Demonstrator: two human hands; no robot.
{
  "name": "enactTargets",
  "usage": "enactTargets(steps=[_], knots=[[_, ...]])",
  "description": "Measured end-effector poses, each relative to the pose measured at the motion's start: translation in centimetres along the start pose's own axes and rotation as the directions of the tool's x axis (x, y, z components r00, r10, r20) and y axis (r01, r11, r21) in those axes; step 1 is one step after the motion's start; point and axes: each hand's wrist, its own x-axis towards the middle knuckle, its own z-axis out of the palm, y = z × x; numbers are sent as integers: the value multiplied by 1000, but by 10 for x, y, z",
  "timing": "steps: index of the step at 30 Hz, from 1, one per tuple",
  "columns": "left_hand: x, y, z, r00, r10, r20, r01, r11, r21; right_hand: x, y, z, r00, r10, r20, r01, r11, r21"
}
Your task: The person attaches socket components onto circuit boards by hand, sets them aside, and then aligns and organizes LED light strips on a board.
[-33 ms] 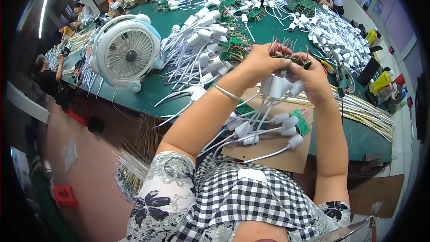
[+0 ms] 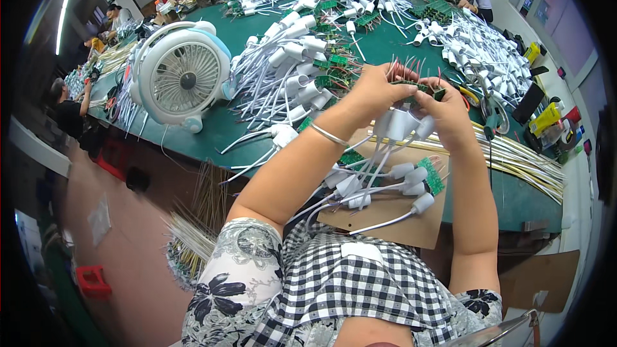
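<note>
My left hand [image 2: 382, 92] and my right hand [image 2: 448, 114] are both closed on a strip of green circuit board [image 2: 409, 82], with thumbs and fingertips pinching it from either side. Thin red and white wires stick up from the strip. Below it hang several white cylindrical housings [image 2: 400, 125] with white cables running down toward me. More white housings [image 2: 350, 186] lie under my hands on a brown board [image 2: 418, 226], beside a small green circuit board [image 2: 431, 177] with wire ends. My fingers hide part of the held strip.
A white fan [image 2: 186, 80] stands left on the green table [image 2: 244, 144]. Heaps of white cabled housings [image 2: 292, 48] lie ahead and at far right [image 2: 488, 51]. Pale cables [image 2: 520, 164], pliers [image 2: 472, 95] and a yellow tube [image 2: 545, 118] are at right. Other people work around the table.
</note>
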Motion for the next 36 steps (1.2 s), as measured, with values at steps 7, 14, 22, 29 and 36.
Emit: enactTargets(steps=[7,14,22,29,36], knots=[[21,-42,12,973,-70,-219,32,984,-175,29,36,1,953,-233,-192,69,786,-615],[24,-48,7,966,-111,-234,62,977,-206,32,55,14,851,-501,-156,203,589,-782],[35,-68,-4,953,-179,-243,166,984,-71,34,75,17,845,-482,-231,121,593,-796],[34,-69,0,949,-249,-191,226,965,-136,35,81,13,835,-512,-201,121,528,-841],[20,-45,7,974,-224,34,223,921,-319,18,48,-17,993,118,23,-120,988,93]])
